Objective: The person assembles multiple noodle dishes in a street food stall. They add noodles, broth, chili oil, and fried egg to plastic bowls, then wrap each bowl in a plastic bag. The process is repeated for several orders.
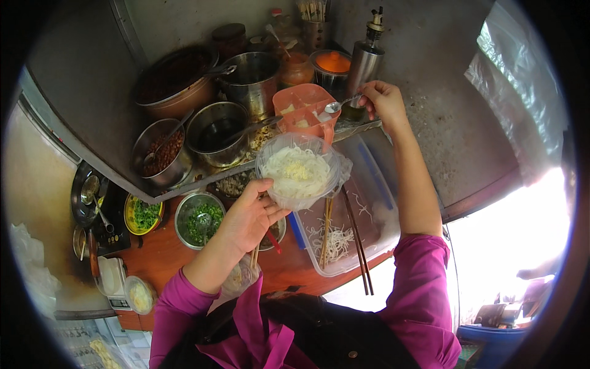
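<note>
My left hand (246, 215) grips a clear plastic bowl (279, 195) by its near left side. White noodles (286, 161) lie in it, topped with a small heap of pale yellow minced bits (298, 170). Farther right, my right hand (385, 103) pinches the handle of a small metal spoon (334, 107), whose bowl carries something white. The spoon hangs above the right side of a pink divided seasoning box (301, 92) that holds white contents. Beneath the bowl, a clear plastic bin (384, 230) contains loose white noodles (335, 243), with chopsticks (359, 246) lying across its near rim.
On the raised shelf are a dark-filled pot (215, 129), a bowl of reddish bits (166, 147), a large brown pot (178, 80) and a tall metal oil bottle (364, 64). Lower left are chopped greens in a metal bowl (200, 218) and a yellow bowl (143, 213), plus a scale (112, 277).
</note>
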{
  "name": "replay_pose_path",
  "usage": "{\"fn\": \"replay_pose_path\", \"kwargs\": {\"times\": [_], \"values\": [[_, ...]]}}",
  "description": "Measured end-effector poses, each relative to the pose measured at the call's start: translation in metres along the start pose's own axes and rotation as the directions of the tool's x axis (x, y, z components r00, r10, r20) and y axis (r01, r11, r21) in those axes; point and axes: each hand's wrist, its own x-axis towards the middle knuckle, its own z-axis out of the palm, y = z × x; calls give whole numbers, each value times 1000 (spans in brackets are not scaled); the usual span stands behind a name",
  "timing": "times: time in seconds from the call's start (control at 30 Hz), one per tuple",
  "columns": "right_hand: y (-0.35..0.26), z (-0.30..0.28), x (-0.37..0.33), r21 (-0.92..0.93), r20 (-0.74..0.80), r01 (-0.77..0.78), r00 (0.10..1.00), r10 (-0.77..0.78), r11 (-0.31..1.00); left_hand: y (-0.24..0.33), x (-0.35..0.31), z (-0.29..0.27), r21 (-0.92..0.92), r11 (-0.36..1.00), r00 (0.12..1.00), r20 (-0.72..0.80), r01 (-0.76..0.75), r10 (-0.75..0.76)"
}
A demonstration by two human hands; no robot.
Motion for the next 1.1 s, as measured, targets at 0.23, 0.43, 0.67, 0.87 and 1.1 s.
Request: {"fn": "replay_pose_path", "kwargs": {"times": [0.23, 0.43, 0.67, 0.87, 1.1], "values": [[-27, 1, -26, 180, 97, -15, 995, -2, 984, 0, 0, 1, 18, 999, 999, 24, -32, 32], [-32, 23, -40, -170, -27, 251, 965, -259, 953, -3, 1, -5, 7, 999, 998, 49, -34, 33], [-34, 62, -52, -613, 241, 562, 802, -546, 555, -6, -43, -24, 0, 998, 998, -38, -58, 58], [-45, 147, -85, 124, 434, -23, 900, -34, 992, -5, -94, -55, -106, 987, 988, -116, -119, 106], [-60, 178, -77, 87, 533, 99, 836, -131, 991, 3, -110, -72, -129, 957, 953, -196, -259, 232]]}}
